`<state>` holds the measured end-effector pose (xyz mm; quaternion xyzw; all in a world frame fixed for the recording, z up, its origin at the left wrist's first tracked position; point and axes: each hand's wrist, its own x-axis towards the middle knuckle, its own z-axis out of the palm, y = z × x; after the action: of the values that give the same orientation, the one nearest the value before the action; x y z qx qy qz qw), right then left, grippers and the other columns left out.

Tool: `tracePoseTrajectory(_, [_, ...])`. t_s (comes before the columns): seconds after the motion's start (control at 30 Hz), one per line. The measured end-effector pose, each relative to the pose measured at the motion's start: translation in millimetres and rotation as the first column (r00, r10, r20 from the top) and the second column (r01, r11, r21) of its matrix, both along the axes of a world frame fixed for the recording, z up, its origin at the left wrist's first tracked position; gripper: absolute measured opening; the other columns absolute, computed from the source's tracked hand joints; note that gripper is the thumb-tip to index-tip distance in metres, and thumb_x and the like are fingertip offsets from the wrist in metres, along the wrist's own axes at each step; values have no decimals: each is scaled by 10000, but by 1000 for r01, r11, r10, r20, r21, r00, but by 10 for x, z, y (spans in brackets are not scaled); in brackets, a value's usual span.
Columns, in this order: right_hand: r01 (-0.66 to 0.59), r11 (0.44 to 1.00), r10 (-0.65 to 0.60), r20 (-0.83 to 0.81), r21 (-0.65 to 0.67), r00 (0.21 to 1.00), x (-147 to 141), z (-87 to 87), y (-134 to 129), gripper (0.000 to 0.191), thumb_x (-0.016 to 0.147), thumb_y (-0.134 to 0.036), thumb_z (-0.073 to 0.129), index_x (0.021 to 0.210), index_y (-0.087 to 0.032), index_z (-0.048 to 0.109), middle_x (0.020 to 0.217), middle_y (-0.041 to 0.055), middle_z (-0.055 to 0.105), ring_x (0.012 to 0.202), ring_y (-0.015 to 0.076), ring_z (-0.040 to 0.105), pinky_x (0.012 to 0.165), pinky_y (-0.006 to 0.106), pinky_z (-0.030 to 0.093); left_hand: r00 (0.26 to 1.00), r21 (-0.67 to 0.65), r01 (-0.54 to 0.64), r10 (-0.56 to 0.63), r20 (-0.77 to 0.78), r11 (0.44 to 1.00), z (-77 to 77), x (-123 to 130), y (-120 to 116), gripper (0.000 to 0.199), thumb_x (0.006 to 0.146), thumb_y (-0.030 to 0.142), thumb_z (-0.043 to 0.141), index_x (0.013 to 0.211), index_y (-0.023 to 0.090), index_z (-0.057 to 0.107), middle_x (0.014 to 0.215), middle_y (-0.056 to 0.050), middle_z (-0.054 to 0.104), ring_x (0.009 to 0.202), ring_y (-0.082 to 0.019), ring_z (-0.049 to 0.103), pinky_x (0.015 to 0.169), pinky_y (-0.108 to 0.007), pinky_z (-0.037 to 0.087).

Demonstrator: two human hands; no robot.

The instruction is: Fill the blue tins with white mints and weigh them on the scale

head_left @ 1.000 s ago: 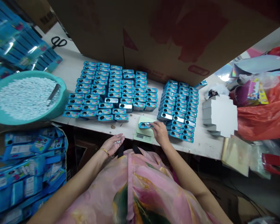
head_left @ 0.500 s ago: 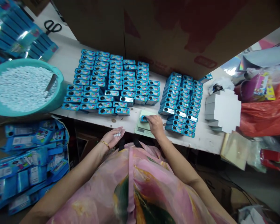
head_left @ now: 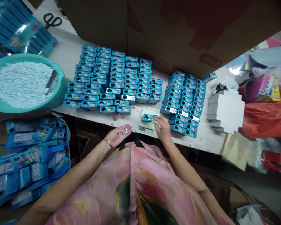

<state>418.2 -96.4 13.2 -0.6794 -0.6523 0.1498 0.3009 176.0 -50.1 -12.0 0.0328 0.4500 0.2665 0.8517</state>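
Observation:
My left hand (head_left: 118,135) is palm up with a few small white pellets (head_left: 123,132) lying in it, close to the table's front edge. A blue tin (head_left: 148,117) rests on the pale green scale (head_left: 142,128). My right hand (head_left: 163,127) is at the tin's right end, its fingertips beside the tin and a gap between thumb and forefinger; nothing is seen between them. Rows of blue tins (head_left: 117,75) stand to the left of the scale, and more blue tins (head_left: 181,103) stand to its right.
A teal basin (head_left: 61,90) of white pellets with a scoop is at the left. Blue packages (head_left: 23,172) fill a box below it. Scissors (head_left: 51,20) lie at the back left. A large cardboard box (head_left: 103,28) stands behind. White cartons (head_left: 227,109) and a red bag (head_left: 259,120) are at the right.
My right hand has drawn back to the right, uncovering more of the tin on the scale, and its fingers have parted. My left hand has shifted slightly right and up. The view has moved slightly.

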Motion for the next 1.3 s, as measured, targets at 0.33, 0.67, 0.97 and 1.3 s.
tracePoseTrajectory(0.33, [-437,888,449,65,-144,891,-516,84,87,299,849,-179,393,1120,-168,519,1036,89,546,936,172,470,814,296,426,961,178,167,-201,191,970,248,518,77,453,600,-83,422,977,80,613,904,-101,643,904,-170,580,840,-280,434])
tracePoseTrajectory(0.67, [-143,986,137,-69,-87,988,-205,59,288,195,816,-180,437,927,-175,597,923,69,549,860,142,533,763,251,435,988,204,138,-121,-95,969,410,802,332,287,623,-71,521,848,78,621,781,-77,638,728,-121,600,812,-286,437])
tracePoseTrajectory(0.97, [-85,994,76,-117,-74,990,-69,-31,300,254,827,-164,405,1029,-203,553,987,60,572,938,150,532,812,269,426,842,542,453,-140,-521,708,237,959,463,241,589,126,674,829,154,674,843,-41,673,941,-229,564,923,-361,347])
tracePoseTrajectory(1.3, [-22,992,23,4,-126,1000,74,-10,188,222,832,-227,448,1013,-213,576,923,58,594,891,177,531,781,299,420,944,407,217,-85,-319,887,336,696,503,282,627,60,628,905,109,638,870,-83,642,762,-151,608,756,-281,465])
